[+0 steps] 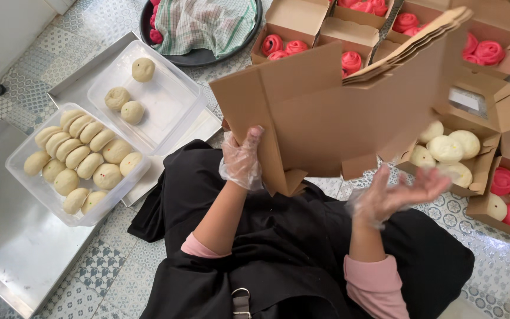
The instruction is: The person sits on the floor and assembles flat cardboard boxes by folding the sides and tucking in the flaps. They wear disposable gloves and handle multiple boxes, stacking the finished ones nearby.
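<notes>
One flat stack of unfolded kraft cardboard box blanks [337,112] is being held up over the person's lap, panels facing the camera, its long axis running from lower left up to upper right. The left hand [242,159], in a thin clear plastic glove, is gripping the stack at its lower left edge, fingers curled round the crease, thumb side toward the body. The right hand [399,192], also gloved, is lying open, palm up, fingers spread, just below the stack's lower right corner and apart from it; the blanks are sitting up and to the left of that palm, so the left hand is the nearer and the only one bearing the load.

Cardboard: matte brown, stiff, scored with fold lines, fanning slightly at the top edge.

Around: a clear plastic tub [28,177] of pale, smooth dough buns at left on a steel tray [7,254]; a second tub [175,109] holding three round ones. Open brown boxes [497,127] at right are holding white buns and pink rose-shaped buns [488,52]. A checked cloth [205,23] is covering a dark round tray. Patterned floor tiles [90,277] are lying beneath.
</notes>
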